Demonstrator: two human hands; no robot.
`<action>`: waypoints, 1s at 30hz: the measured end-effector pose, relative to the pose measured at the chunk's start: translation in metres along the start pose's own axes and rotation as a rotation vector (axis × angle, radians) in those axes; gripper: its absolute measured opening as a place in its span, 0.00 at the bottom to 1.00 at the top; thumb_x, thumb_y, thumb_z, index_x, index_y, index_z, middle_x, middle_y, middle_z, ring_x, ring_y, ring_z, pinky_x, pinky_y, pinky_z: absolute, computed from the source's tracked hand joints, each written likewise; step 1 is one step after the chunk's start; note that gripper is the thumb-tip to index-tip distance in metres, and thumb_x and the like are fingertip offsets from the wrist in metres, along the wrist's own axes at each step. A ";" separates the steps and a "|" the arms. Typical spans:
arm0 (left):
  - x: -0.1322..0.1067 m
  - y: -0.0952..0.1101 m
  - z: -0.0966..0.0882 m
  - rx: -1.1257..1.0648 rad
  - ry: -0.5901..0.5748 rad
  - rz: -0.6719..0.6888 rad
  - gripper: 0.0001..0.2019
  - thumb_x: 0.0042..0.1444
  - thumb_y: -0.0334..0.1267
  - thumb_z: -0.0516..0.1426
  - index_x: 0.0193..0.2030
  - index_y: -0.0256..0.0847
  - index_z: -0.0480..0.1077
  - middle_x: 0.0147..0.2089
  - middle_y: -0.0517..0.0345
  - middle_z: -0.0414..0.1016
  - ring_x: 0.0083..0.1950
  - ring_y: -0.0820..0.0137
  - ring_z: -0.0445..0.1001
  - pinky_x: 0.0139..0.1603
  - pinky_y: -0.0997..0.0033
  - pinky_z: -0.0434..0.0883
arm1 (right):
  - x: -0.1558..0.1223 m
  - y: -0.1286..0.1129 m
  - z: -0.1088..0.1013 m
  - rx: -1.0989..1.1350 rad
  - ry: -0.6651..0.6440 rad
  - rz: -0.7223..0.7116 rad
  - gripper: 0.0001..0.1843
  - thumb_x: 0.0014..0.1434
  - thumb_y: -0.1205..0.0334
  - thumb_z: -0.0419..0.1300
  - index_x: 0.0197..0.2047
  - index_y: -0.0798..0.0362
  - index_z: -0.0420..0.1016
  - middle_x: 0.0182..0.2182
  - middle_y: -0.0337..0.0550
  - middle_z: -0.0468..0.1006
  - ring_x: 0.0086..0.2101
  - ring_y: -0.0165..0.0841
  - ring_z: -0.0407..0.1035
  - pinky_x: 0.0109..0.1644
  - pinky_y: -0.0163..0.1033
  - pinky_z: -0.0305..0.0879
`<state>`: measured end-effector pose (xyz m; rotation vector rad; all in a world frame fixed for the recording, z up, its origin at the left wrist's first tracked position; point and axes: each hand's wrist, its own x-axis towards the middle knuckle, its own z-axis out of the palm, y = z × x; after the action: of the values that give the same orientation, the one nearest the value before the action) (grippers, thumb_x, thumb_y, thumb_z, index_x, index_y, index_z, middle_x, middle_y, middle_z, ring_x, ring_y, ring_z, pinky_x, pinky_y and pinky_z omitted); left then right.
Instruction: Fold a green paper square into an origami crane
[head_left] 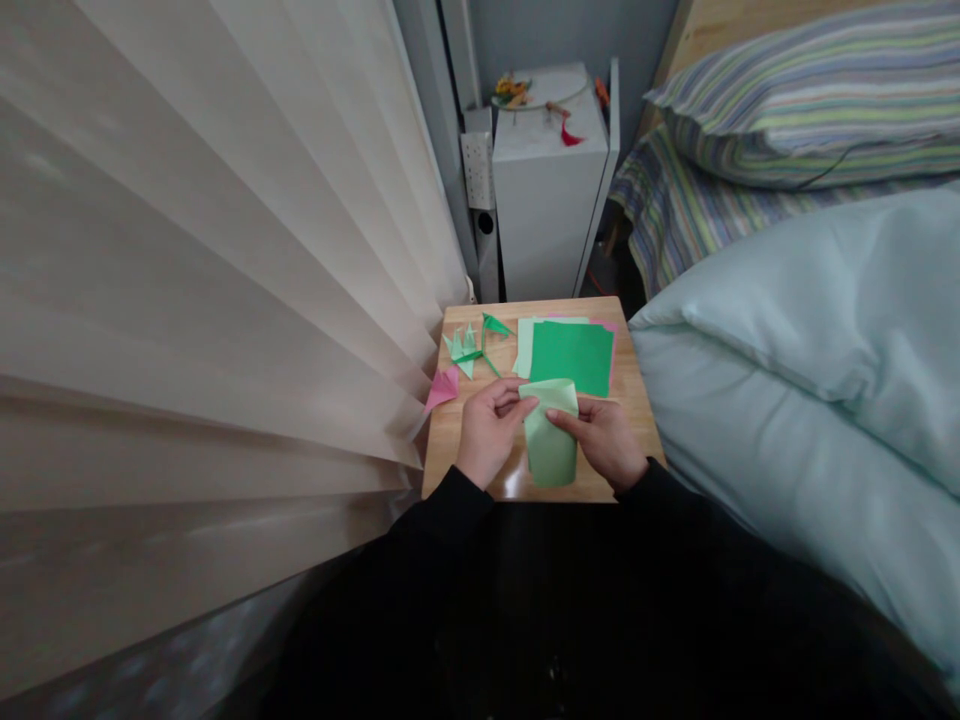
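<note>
A light green sheet of paper (551, 450), curved along its length, is held up between both hands over the small wooden table. My left hand (491, 425) pinches its upper left edge between thumb and fingers. On the opposite edge, my right hand (600, 437) grips it, thumb on the front and fingers behind. Just beyond the hands lies a dark green sheet (572, 355) on top of a pale green sheet (525, 345) and a pink one. To the left are light green folded paper pieces (463, 348), a dark green folded paper piece (495, 325) and a pink folded paper piece (443, 388).
The wooden table (645, 430) stands between a pleated curtain (300, 250) on the left and a bed with a pale blue quilt (787, 350) on the right. Behind it is a white cabinet (547, 210) with small items on top. A striped pillow (810, 95) lies on the bed.
</note>
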<state>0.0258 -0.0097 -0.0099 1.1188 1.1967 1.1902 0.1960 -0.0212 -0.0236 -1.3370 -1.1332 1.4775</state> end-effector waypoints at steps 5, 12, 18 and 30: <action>-0.001 0.002 0.001 -0.018 -0.009 -0.045 0.14 0.50 0.44 0.69 0.39 0.38 0.77 0.36 0.54 0.84 0.37 0.67 0.81 0.42 0.67 0.77 | -0.002 -0.003 0.001 -0.039 -0.008 -0.006 0.24 0.51 0.42 0.71 0.38 0.57 0.86 0.36 0.50 0.86 0.34 0.41 0.76 0.38 0.44 0.71; -0.001 0.006 -0.001 -0.075 0.034 -0.122 0.17 0.46 0.49 0.72 0.35 0.38 0.79 0.34 0.54 0.84 0.35 0.66 0.81 0.39 0.66 0.79 | -0.005 -0.008 0.005 0.064 -0.040 0.004 0.24 0.50 0.45 0.73 0.42 0.55 0.85 0.40 0.50 0.87 0.38 0.42 0.79 0.44 0.46 0.75; 0.002 0.009 -0.007 -0.051 0.074 -0.113 0.18 0.45 0.49 0.72 0.33 0.36 0.78 0.31 0.54 0.82 0.32 0.67 0.79 0.35 0.67 0.78 | -0.005 -0.011 0.006 0.190 -0.151 0.065 0.28 0.47 0.52 0.76 0.49 0.53 0.81 0.45 0.49 0.87 0.42 0.41 0.81 0.50 0.48 0.78; 0.001 0.011 -0.008 -0.006 0.028 -0.115 0.17 0.46 0.49 0.72 0.32 0.37 0.78 0.30 0.55 0.81 0.31 0.68 0.79 0.35 0.67 0.78 | -0.005 -0.011 0.005 0.181 -0.139 0.078 0.29 0.44 0.50 0.78 0.48 0.54 0.81 0.43 0.48 0.87 0.40 0.40 0.81 0.48 0.47 0.78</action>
<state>0.0168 -0.0080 0.0000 1.0180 1.2609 1.1235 0.1913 -0.0235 -0.0115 -1.1800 -1.0160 1.7088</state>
